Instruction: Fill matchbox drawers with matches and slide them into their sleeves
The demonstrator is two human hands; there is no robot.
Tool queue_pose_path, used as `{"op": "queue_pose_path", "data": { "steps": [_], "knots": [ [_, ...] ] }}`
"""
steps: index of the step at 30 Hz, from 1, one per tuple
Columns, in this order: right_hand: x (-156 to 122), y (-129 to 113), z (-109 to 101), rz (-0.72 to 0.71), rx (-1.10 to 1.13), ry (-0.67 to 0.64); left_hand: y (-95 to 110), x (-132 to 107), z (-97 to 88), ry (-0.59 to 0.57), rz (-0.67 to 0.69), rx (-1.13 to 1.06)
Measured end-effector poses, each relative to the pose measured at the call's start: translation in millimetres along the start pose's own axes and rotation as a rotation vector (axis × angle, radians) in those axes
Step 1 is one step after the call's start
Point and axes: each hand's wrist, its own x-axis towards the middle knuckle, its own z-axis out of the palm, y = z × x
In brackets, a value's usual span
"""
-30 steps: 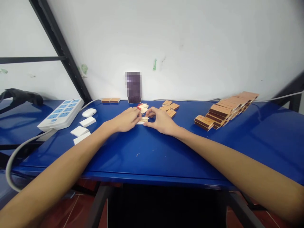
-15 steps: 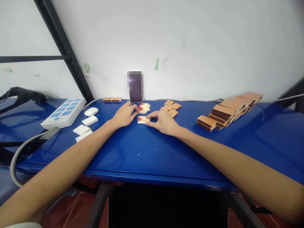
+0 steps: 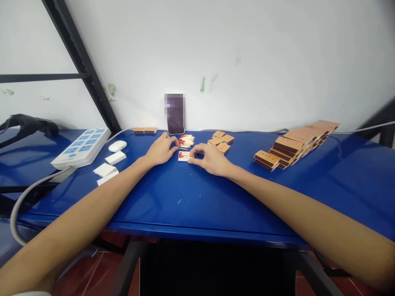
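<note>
A small white matchbox tray (image 3: 182, 159) with red-headed matches in it lies flat on the blue table. My right hand (image 3: 211, 159) grips its right end, the thumb at the near side and the fingers over the matches. Just behind the tray is a loose pile of matches (image 3: 187, 141), red heads to the left. My left hand (image 3: 162, 149) rests at the left of that pile, fingers curled and tips close together by the match heads. Whatever may be between those fingertips is too small to make out.
Orange matchboxes (image 3: 222, 147) lie behind my right hand; a long overlapping row of matchbox sleeves (image 3: 290, 144) stretches to the right. White trays (image 3: 116, 158), a white earbud case (image 3: 117, 146) and a power strip (image 3: 82, 148) are at left. A phone (image 3: 176, 114) leans against the wall.
My right fingers have curled slightly more at the tray's right end. My left hand stays by the match pile. The whole view has shifted slightly.
</note>
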Motion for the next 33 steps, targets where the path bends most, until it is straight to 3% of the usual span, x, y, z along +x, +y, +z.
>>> {"op": "queue_pose_path", "data": {
  "steps": [10,20,24,29,33],
  "knots": [
    [-1.4,-0.8,-0.5,-0.003,-0.047,-0.018,-0.4,1.5,0.5,-0.02,-0.038,0.01],
    [-0.8,2.9,1.6,-0.038,-0.031,-0.003,-4.3,0.8,-11.1,-0.23,0.106,0.037],
    [-0.5,2.4,1.2,-0.065,-0.007,-0.005,-4.3,-2.3,-15.8,-0.276,0.105,0.061],
    [-1.6,0.2,0.8,-0.029,0.016,0.006,-2.2,-4.2,-29.0,-0.273,0.108,0.052],
    [-2.1,-2.6,0.5,0.053,0.003,0.012,5.2,-6.3,-40.1,-0.206,0.117,0.004]
  ]
}}
